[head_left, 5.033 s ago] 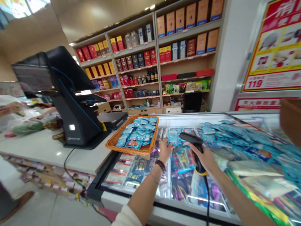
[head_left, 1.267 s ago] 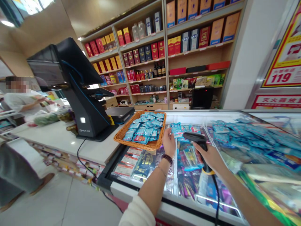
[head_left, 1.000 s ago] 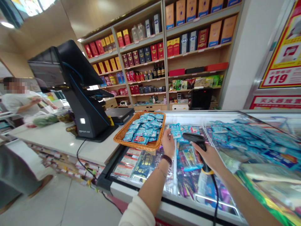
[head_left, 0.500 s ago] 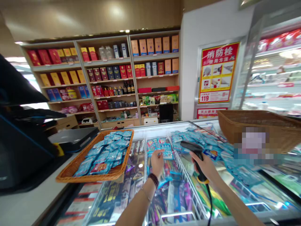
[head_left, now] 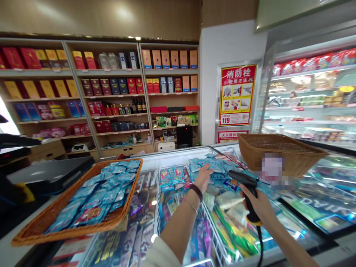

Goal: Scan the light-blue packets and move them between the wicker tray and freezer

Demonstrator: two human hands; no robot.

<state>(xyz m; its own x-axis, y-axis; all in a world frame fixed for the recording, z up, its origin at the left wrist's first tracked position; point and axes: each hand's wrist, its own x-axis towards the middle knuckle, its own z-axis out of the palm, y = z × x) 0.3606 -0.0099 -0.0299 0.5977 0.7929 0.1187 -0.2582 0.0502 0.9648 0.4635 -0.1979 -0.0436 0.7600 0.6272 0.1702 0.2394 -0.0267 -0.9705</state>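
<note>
My right hand [head_left: 258, 202] is wrapped round the grip of a black handheld barcode scanner [head_left: 246, 181], its cable hanging down. My left hand [head_left: 204, 178], with a beaded bracelet on the wrist, is at the near edge of a pile of small blue snack packets [head_left: 219, 167] on the freezer's glass top. Its fingers look a little apart, and I see nothing held in them. Left of it lie more flat blue packets [head_left: 167, 178]. An orange-brown wicker basket [head_left: 133, 193] at the left holds many similar blue packets.
A glass-topped freezer [head_left: 178, 152] with wrapped goods and white wire dividers spans the front. A brown woven basket [head_left: 247, 150] stands on it at the right. Shelves of boxes [head_left: 141, 74] line the back wall, with a red poster [head_left: 237, 94] beside them.
My left hand has moved right and forward, from over the flat packets to the pile. The scanner stays in my right hand. The view has turned to the right.
</note>
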